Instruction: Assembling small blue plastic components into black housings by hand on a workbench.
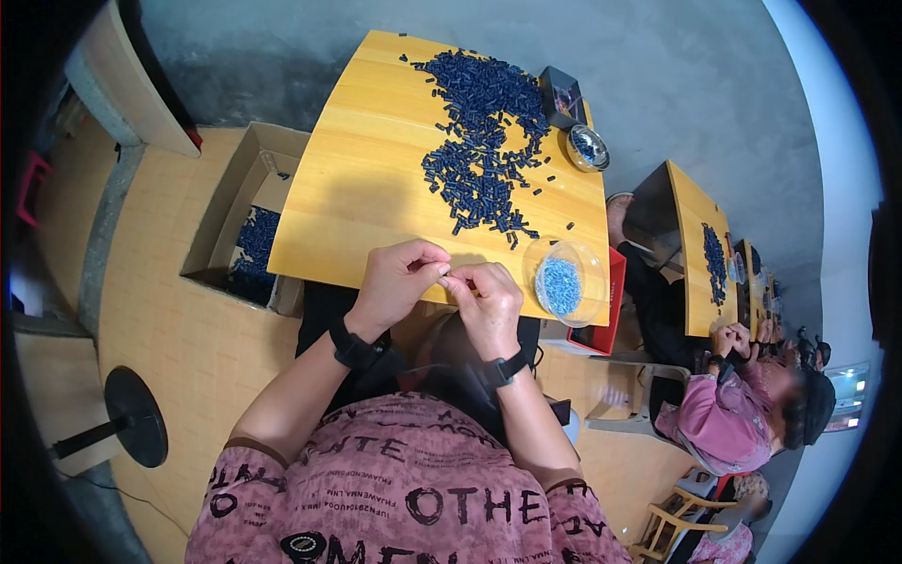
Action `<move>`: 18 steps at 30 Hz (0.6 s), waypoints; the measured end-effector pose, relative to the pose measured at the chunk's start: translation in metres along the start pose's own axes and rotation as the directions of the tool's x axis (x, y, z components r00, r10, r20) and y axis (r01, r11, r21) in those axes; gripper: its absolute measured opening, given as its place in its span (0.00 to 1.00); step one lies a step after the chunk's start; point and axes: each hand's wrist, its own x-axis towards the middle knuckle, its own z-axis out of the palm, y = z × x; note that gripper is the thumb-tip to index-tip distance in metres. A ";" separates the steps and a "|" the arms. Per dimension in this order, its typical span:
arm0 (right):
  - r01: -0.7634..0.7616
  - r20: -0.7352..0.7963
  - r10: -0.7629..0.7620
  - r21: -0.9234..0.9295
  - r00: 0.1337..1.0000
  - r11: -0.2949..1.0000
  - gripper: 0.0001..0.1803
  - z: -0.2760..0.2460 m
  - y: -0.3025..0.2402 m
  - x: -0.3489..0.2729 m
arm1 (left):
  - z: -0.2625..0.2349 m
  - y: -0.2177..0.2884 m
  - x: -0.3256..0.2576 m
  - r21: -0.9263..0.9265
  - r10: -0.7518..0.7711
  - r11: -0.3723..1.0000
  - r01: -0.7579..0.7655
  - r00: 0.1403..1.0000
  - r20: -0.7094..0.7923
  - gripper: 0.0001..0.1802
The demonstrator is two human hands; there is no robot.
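Both my hands meet at the near edge of the yellow wooden table (pixel 352 188), fingertips pinched together. My left hand (pixel 396 280) and my right hand (pixel 486 303) close on something too small to make out between them. Just right of my right hand stands a clear round tub (pixel 601 291) holding small light-blue pieces (pixel 562 286). Farther up the table lies a wide spread of small dark cylindrical pieces (pixel 484 94), with a few strays around it.
A glass bowl (pixel 588 148) and a dark box (pixel 562 98) stand at the table's far right. On the floor to the left, an open cardboard box (pixel 211 221) holds more dark pieces. A red box (pixel 615 301) sits by the right edge. Co-workers (pixel 719 414) sit at tables on the right.
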 end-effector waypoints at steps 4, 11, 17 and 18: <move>0.009 0.043 -0.008 -0.016 0.999 1.000 0.08 0.009 0.013 0.004 | -0.003 -0.010 0.009 0.096 -0.084 0.992 0.085 0.996 -0.012 0.06; 0.082 0.009 -0.082 -0.022 0.997 0.996 0.07 0.008 0.016 0.002 | -0.009 -0.012 0.017 0.004 -0.141 0.990 0.141 0.989 0.044 0.05; 0.131 -0.065 -0.136 -0.068 0.989 0.989 0.07 -0.005 0.008 0.000 | 0.000 0.003 0.013 -0.118 -0.152 0.980 0.161 0.985 0.088 0.05; 0.144 -0.067 -0.150 -0.085 0.986 0.986 0.08 -0.007 0.007 0.000 | 0.001 0.005 0.013 -0.123 -0.151 0.979 0.162 0.984 0.098 0.05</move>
